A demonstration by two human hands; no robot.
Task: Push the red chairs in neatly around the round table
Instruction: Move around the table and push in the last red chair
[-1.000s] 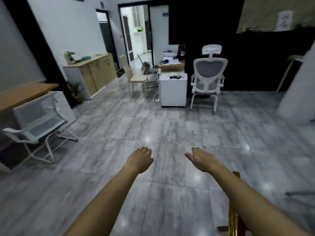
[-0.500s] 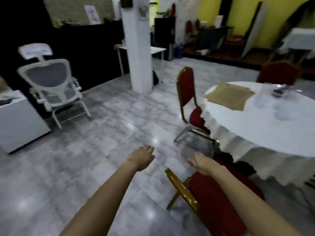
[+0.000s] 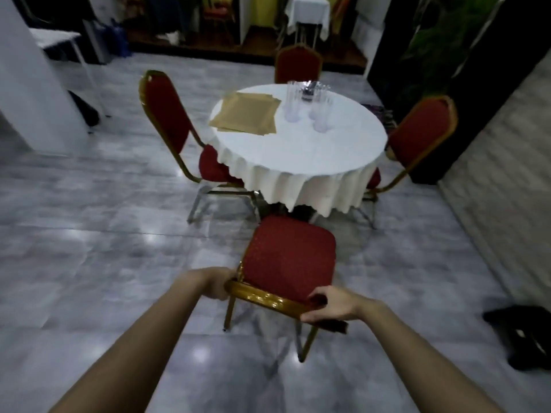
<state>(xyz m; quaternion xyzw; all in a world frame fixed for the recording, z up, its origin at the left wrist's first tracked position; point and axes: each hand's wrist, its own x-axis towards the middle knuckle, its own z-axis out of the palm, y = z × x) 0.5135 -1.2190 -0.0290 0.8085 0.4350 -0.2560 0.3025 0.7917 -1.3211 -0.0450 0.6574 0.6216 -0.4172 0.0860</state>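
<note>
Both hands, left hand (image 3: 219,286) and right hand (image 3: 329,305), wrapped tight round chair back (image 3: 268,298), bottom middle. Push straight, slowly, toward tabletop (image 3: 298,144).

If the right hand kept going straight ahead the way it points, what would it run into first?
The right hand grips the near chair at its backrest top, so going on it pushes that chair toward the round table; the hanging tablecloth looks first in line, though depth is unclear.
</note>
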